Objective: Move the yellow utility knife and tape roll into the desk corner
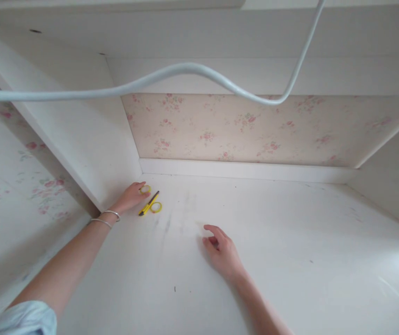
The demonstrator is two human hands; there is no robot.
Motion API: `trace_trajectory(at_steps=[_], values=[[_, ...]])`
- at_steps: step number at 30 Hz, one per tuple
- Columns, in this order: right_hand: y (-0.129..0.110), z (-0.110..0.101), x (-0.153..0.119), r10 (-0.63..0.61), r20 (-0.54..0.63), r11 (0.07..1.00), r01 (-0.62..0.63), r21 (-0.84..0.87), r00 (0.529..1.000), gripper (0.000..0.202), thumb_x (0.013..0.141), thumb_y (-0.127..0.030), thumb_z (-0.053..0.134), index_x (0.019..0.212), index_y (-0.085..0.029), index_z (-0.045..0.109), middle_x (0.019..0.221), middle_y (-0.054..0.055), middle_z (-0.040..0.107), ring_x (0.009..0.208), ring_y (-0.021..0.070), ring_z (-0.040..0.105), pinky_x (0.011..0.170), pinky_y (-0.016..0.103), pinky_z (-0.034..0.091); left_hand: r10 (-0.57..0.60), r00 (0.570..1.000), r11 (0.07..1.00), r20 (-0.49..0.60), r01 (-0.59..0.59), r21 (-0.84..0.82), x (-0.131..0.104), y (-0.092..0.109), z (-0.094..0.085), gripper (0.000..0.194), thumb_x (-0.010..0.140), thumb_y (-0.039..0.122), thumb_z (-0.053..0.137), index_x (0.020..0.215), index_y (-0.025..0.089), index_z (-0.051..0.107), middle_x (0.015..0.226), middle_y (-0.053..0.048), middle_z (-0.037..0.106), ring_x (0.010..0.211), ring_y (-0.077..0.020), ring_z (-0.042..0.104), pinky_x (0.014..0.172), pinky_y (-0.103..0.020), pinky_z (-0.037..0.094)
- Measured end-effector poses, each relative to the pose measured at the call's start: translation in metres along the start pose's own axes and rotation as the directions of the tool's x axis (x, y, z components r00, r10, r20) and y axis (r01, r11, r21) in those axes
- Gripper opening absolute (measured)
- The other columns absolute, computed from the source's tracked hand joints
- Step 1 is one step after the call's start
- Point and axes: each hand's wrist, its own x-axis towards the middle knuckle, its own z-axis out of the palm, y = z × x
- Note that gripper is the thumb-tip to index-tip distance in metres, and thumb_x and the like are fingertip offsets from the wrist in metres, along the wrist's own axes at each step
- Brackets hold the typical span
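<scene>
At the left back of the white surface, my left hand (133, 197) has its thumb and fingers about a small yellow tape roll (145, 189). Just to the right of that hand lies a yellow utility knife (148, 205) with a dark end, set at a slant. A second yellow tape roll (156, 207) lies flat beside the knife. Nearer the middle, my right hand (223, 251) is empty, its thumb and forefinger apart and its other fingers curled.
A white cable (185, 69) crosses in front at the top. The white surface (272, 223) bears dark smudges and specks. White side panels (80, 116) rise at left and right, with a shelf (202, 35) above and flowered wallpaper (206, 125) at the back.
</scene>
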Motion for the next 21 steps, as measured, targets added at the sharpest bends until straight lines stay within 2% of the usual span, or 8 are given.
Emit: trace_trajectory(at_steps=[4,10,15,17,21], values=[[0.002,0.000,0.000,-0.012,-0.004,1.000,0.012,0.014,1.000,0.029,0.085,-0.028,0.047,0.111,-0.022,0.058,0.098,0.005,0.065,0.071,0.0122,0.062,0.062,0.022,0.049,0.037,0.999,0.999,0.035,-0.036,-0.019,0.007,0.002,0.012,0.048,0.076,0.047,0.055,0.116,0.020,0.056,0.123,-0.009,0.058,0.114,-0.0270,0.053,0.100,-0.036,0.038],[0.005,0.001,0.002,-0.039,-0.004,0.999,0.039,0.034,0.999,0.027,0.084,-0.028,0.047,0.108,-0.023,0.059,0.103,0.005,0.063,0.068,0.0107,0.060,0.059,0.022,0.048,0.059,0.997,0.998,0.047,-0.057,-0.025,-0.018,0.009,0.014,0.053,0.087,0.050,0.032,0.126,0.018,0.049,0.136,-0.007,0.048,0.126,-0.0230,0.044,0.108,-0.035,0.030],[0.006,0.001,0.001,-0.023,0.004,0.999,0.023,0.028,1.000,0.026,0.084,-0.028,0.048,0.107,-0.022,0.058,0.098,0.004,0.064,0.066,0.0109,0.059,0.058,0.022,0.046,0.188,0.959,0.979,0.210,-0.199,0.033,-0.033,0.022,0.016,0.072,0.079,0.051,0.047,0.140,0.015,0.034,0.150,-0.007,0.024,0.138,-0.0234,0.022,0.115,-0.034,0.015],[0.006,0.001,0.000,-0.024,0.008,0.999,0.024,0.028,1.000,0.026,0.084,-0.027,0.048,0.107,-0.022,0.058,0.096,0.004,0.064,0.065,0.0107,0.058,0.057,0.022,0.046,0.180,0.950,0.977,0.256,-0.202,0.061,-0.036,0.023,0.017,0.075,0.077,0.045,0.047,0.143,0.014,0.028,0.152,-0.008,0.017,0.140,-0.0239,0.016,0.115,-0.035,0.014],[0.007,0.002,0.000,-0.039,0.023,0.999,0.038,0.032,0.999,0.025,0.084,-0.026,0.047,0.106,-0.022,0.058,0.098,0.004,0.064,0.065,0.0103,0.058,0.059,0.022,0.045,0.109,0.943,0.988,0.315,-0.137,0.067,-0.040,0.018,0.015,0.079,0.073,0.036,0.046,0.145,0.014,0.022,0.153,-0.006,0.014,0.140,-0.0243,0.013,0.115,-0.037,0.017]])
